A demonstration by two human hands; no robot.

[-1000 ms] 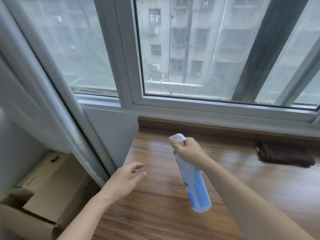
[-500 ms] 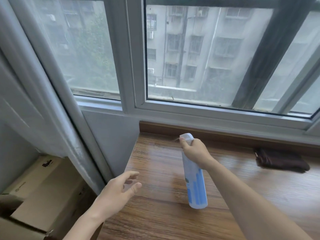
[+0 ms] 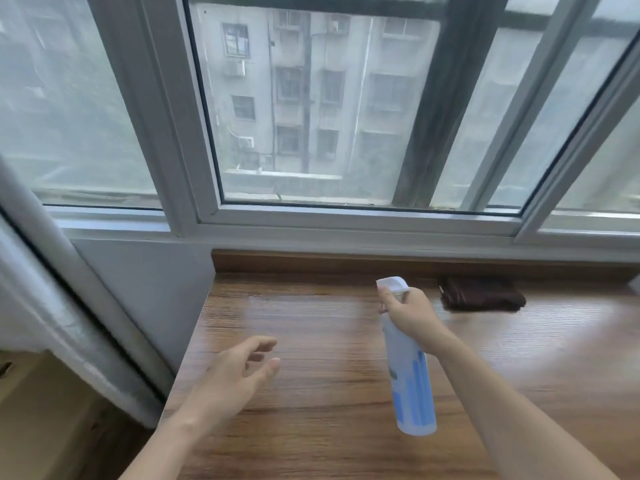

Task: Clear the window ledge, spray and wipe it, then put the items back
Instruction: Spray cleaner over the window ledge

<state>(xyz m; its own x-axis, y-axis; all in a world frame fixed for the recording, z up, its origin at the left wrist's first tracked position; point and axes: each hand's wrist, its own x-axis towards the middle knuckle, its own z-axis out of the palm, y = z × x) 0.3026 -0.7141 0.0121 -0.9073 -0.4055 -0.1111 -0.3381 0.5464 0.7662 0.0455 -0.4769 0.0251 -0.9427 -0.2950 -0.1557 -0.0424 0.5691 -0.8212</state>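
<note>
1 spray bottle (image 3: pixel 412 379) in right hand (image 3: pixel 414 315)

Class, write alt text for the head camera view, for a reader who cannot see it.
A right hand holds a blue-and-white spray bottle above a wooden window ledge; the open left hand hovers alongside. A dark cloth lies by the window frame.

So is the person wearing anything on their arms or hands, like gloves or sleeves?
No. The left hand and right hand are bare, with no gloves, rings, watch or bracelet in view. Both forearms are bare too, right down to the bottom edge of the picture, so no sleeve shows.
</note>
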